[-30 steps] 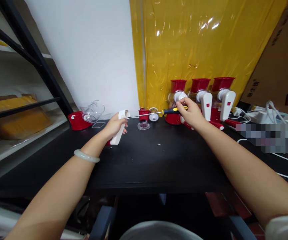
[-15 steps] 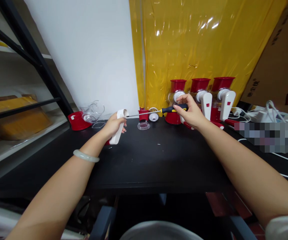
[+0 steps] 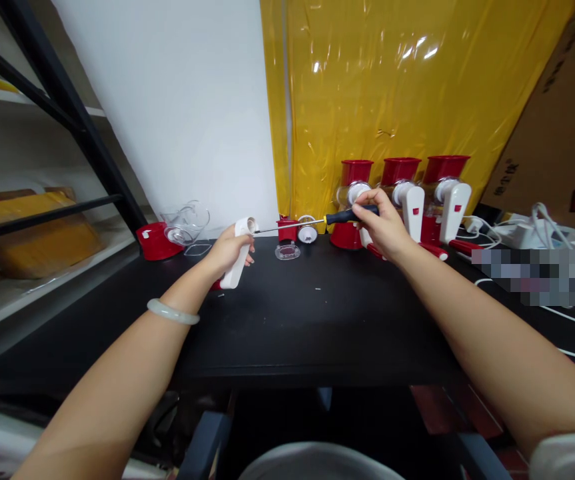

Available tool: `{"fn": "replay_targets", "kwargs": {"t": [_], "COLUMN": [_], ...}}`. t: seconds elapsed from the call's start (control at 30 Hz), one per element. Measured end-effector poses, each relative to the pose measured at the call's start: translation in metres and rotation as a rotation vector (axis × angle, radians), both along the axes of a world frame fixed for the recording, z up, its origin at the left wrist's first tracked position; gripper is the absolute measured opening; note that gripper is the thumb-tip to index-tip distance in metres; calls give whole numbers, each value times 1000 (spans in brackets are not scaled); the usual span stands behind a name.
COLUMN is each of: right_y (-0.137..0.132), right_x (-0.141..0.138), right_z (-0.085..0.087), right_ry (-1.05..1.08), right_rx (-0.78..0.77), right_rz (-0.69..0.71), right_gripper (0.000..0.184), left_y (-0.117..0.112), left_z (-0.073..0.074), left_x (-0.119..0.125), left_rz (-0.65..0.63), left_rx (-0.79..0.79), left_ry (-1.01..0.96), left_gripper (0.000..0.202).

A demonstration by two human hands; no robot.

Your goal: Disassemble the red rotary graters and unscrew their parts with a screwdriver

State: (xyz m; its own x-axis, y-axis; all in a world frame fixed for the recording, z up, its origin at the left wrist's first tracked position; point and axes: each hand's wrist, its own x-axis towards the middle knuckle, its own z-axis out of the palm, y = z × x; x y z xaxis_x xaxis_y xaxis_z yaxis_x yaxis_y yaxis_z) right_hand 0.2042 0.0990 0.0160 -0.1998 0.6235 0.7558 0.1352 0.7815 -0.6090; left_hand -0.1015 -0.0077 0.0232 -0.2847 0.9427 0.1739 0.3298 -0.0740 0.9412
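My left hand (image 3: pixel 228 251) is closed around a white crank handle (image 3: pixel 238 262), whose round socket faces up and to the right. A bit of its red grip shows below my palm. In my right hand (image 3: pixel 383 223) is a screwdriver (image 3: pixel 338 218) with a dark blue and yellow handle, held nearly level. Its long metal shaft points left, and the tip is at the socket of the crank handle; whether it sits inside I cannot tell. Behind the shaft stand a small red part (image 3: pixel 288 231) and a white round part (image 3: pixel 308 233), with a clear oval piece (image 3: pixel 288 251) in front.
Several red and white rotary graters (image 3: pixel 448 200) line the back right of the black table (image 3: pixel 297 333). A red base (image 3: pixel 160 241) with a clear housing (image 3: pixel 187 220) stands back left. White cables (image 3: pixel 547 227) and a blurred-out patch lie at right. A metal-framed shelf (image 3: pixel 80 127) rises on the left.
My right hand and the screwdriver have shifted very slightly to the right. The screwdriver handle looks turned a little in my fingers. My left hand keeps its hold on the crank handle.
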Motion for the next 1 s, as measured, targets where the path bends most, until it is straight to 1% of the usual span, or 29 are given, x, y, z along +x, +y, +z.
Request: {"fn": "replay_targets", "kwargs": {"t": [0.1, 0.17, 0.2, 0.27, 0.37, 0.47, 0.6, 0.67, 0.83, 1.0], "right_y": [-1, 1, 1, 3, 2, -3, -6, -5, -1, -1], "right_x": [0, 1, 1, 2, 3, 2, 2, 3, 3, 2], "right_z": [-2, -3, -4, -4, -3, -1, -1, -2, -4, -4], "right_ry": [49, -5, -34, -64, -48, -37, -45, -57, -77, -68], "right_rx": [-114, -159, -147, -67, 25, 26, -21, -7, 109, 116], "right_rz": [-46, -78, -92, -110, -112, -88, -27, -5, 7, -40], "right_gripper": [44, 48, 48, 46, 41, 33, 26, 26, 30, 27], "left_y": [0, -1, -1, -1, -1, 0, 1, 1, -1, 1], "left_z": [0, 1, 1, 1, 0, 0, 1, 2, 4, 1], "left_x": [1, 1, 1, 1, 0, -2, -3, -2, -2, -3], "left_rz": [0, 3, 3, 2, 6, 11, 32, 38, 38, 29], "left_rx": [0, -6, -10, -17, -14, -4, 13, 8, 0, -10], "left_ry": [-21, -30, -33, -34, -28, -26, -52, -67, -77, -46], "left_gripper": [35, 33, 31, 31, 32, 34, 30, 27, 25, 27]}}
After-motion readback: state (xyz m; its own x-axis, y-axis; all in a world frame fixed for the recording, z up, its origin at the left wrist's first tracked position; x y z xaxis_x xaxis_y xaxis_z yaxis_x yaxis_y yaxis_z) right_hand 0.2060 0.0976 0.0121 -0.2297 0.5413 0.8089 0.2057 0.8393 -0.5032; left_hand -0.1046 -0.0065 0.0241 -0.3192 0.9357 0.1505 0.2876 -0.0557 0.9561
